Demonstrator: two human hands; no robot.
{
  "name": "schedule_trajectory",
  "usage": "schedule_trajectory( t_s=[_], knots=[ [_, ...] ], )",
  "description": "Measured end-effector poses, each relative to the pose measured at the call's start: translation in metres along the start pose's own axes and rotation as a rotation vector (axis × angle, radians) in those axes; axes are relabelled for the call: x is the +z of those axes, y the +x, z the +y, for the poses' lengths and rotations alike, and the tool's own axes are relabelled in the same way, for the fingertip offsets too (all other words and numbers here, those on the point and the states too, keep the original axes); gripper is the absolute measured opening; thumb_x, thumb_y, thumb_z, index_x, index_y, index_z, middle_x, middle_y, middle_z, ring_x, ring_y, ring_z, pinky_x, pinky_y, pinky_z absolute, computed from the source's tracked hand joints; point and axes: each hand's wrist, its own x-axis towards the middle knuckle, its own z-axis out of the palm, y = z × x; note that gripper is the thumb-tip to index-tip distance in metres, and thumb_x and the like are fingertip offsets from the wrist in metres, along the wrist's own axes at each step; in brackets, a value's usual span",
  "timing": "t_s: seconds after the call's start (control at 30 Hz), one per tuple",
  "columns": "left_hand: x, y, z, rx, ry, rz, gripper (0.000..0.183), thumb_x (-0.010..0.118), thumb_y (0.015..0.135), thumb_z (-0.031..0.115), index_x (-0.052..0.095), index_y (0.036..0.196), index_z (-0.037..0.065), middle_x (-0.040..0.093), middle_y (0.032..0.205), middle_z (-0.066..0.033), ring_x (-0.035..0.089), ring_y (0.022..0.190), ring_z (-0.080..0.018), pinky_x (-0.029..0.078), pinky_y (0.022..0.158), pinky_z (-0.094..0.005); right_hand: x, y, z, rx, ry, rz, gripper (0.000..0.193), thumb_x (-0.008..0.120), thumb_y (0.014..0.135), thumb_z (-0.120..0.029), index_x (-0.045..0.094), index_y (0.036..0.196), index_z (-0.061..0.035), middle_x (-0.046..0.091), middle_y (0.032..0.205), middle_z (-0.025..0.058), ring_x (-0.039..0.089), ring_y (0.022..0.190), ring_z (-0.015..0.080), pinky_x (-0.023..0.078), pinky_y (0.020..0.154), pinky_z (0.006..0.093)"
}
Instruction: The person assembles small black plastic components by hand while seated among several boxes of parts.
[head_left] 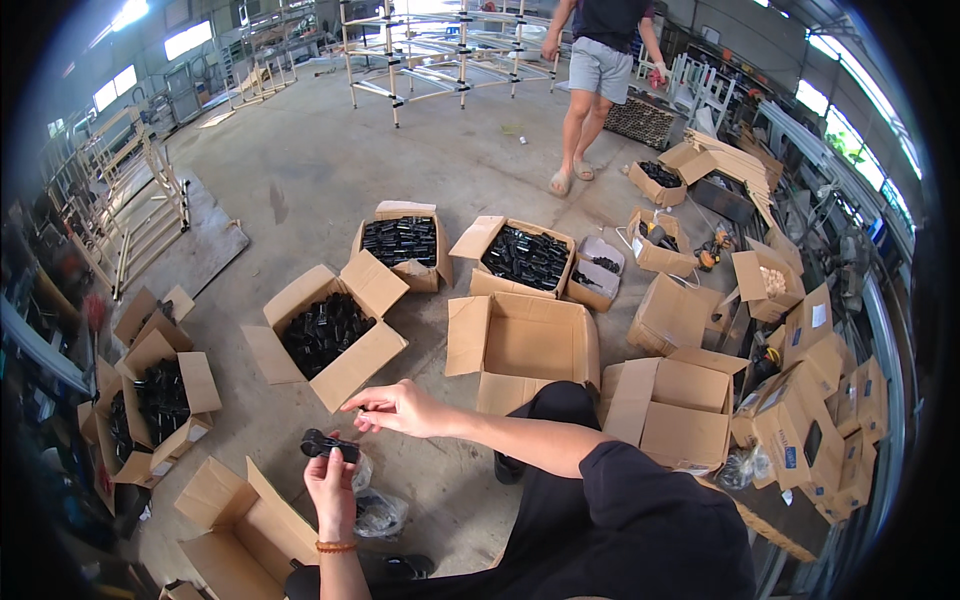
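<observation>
My left hand [330,487] is closed around the lower end of a black pipe joint [328,446] with a rounded end. Just above and to the right of it, my right hand [408,410] pinches thumb and fingers together. A small dark bit shows at those fingertips, too small to name; it is apart from the joint. Beyond the hands stands an open carton [330,335] heaped with similar black parts. Below them, clear plastic bags [380,512] lie on the floor beside another open carton [240,540].
More cartons of black parts [400,240] [525,258] [165,400] stand around me. Open cartons [540,340] [680,410] are at my right. A person in grey shorts [600,70] stands ahead near a pipe rack [440,60]. Flat cartons [800,430] pile up far right.
</observation>
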Motion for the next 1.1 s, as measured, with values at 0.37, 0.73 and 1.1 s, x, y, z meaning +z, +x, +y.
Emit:
schedule_trajectory(
  t_s=[0.37,0.73,1.1],
  knots=[
    [0.046,-0.002,0.009,0.001,0.039,-0.031,0.071,0.060,0.095,0.003,0.024,0.154,0.017,0.063,0.099,0.0001,0.063,0.086,-0.0073,0.054,0.074,-0.0238,-0.005,-0.005,-0.002,0.122,0.231,0.016,0.022,0.056,0.100,-0.012,0.044,0.115,-0.0020,0.071,0.103,0.0128,0.069,0.098,0.0172,0.056,0.072,0.0282],
    [0.044,-0.002,0.002,-0.011,-0.091,-0.056,0.068,0.058,0.097,0.008,0.022,0.154,0.019,0.053,0.131,-0.0056,0.062,0.110,-0.0185,0.057,0.090,-0.0369,0.023,-0.001,0.017,-0.019,0.166,0.121,0.019,0.067,0.091,-0.011,0.064,0.105,0.0012,0.069,0.097,0.0072,0.065,0.091,0.0127,0.054,0.081,0.0296],
    [0.059,0.001,-0.008,-0.057,-0.061,-0.160,0.075,0.063,0.096,0.017,0.019,0.155,0.020,0.051,0.135,-0.0065,0.059,0.116,-0.0205,0.056,0.092,-0.0395,0.003,-0.019,-0.001,-0.071,-0.042,0.174,0.019,0.072,0.086,-0.009,0.068,0.101,0.0016,0.073,0.092,0.0083,0.069,0.086,0.0133,0.055,0.081,0.0288]
  ],
)
